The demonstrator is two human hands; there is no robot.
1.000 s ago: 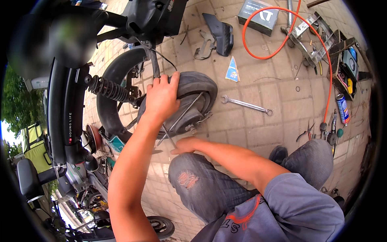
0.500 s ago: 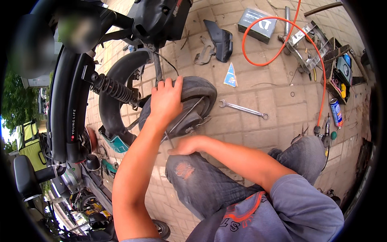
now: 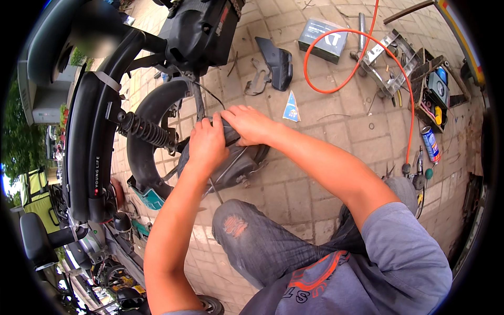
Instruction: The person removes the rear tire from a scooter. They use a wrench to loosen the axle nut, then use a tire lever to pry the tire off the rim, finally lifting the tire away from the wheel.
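A small black-tyred wheel (image 3: pixel 241 167) lies tilted on the paving beside a motorbike or scooter standing at the left. My left hand (image 3: pixel 208 140) is closed over the tyre's upper left part. Close to its right, my right hand (image 3: pixel 249 125) grips the top of the tyre, fingers curled over the edge. A thin metal rod (image 3: pixel 216 190) sticks out at the wheel's lower side, below my left hand; its other end is hard to make out. My right forearm passes over the spot where a wrench lay.
Left of the wheel are a rear mudguard (image 3: pixel 137 123) and a coil-spring shock absorber (image 3: pixel 144 129). Beyond lie a black plastic cover (image 3: pixel 278 65), a blue triangular scrap (image 3: pixel 291 108) and a box (image 3: pixel 323 41). An orange hose (image 3: pixel 411 115) loops near a tool tray (image 3: pixel 438 118) and spray can (image 3: pixel 431 143).
My right hand has moved up from beside my knee, near the rod, onto the tyre. The left hand stays on the tyre. The wrench has dropped out of sight behind my right forearm.
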